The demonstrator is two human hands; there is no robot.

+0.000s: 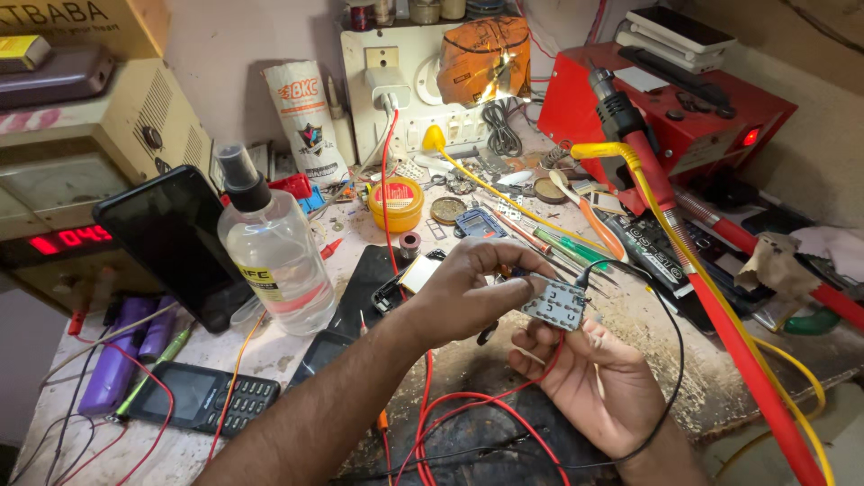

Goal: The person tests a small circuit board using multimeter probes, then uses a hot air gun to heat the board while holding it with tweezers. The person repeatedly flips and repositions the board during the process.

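One view only: your head camera looks steeply down and forward, close over the cluttered workbench (pixel 648 315), reaching the back wall (pixel 234 45).

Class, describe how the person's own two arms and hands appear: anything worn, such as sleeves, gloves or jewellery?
Both are bare. The left hand and its forearm show no sleeve, glove, watch or ring. The right hand is likewise ungloved, with no ring or wristband visible; its arm leaves the picture just past the wrist.

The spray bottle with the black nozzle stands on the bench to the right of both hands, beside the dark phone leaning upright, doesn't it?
Not quite: the head view shows the spray bottle to the left of both hands, the left hand and the right hand. It does stand on the bench beside the dark phone leaning upright.
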